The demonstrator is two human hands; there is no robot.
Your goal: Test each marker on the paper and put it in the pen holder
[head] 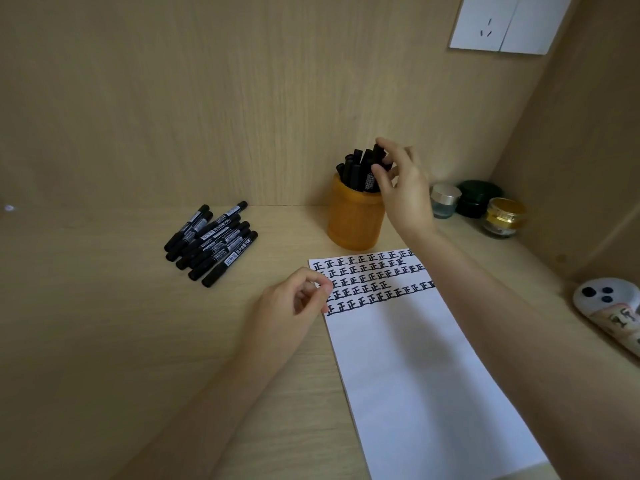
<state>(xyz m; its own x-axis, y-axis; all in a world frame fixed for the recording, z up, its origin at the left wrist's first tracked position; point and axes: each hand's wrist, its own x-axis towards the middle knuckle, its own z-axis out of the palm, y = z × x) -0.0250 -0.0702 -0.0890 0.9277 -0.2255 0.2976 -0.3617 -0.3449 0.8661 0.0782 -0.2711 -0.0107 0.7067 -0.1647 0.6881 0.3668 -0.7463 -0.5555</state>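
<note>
The right grip (pixel 403 192) pinches an upright marker (pixel 379 153) at the pen holder (pixel 355 220), while the untested markers (pixel 211 242) lie aslant on the bench (pixel 104 323), far-left of the nearer, loosely curled, empty left grip (pixel 291 306)

Matt wooden desk (pixel 104 323) (white paper (pixel 415 375))
</note>
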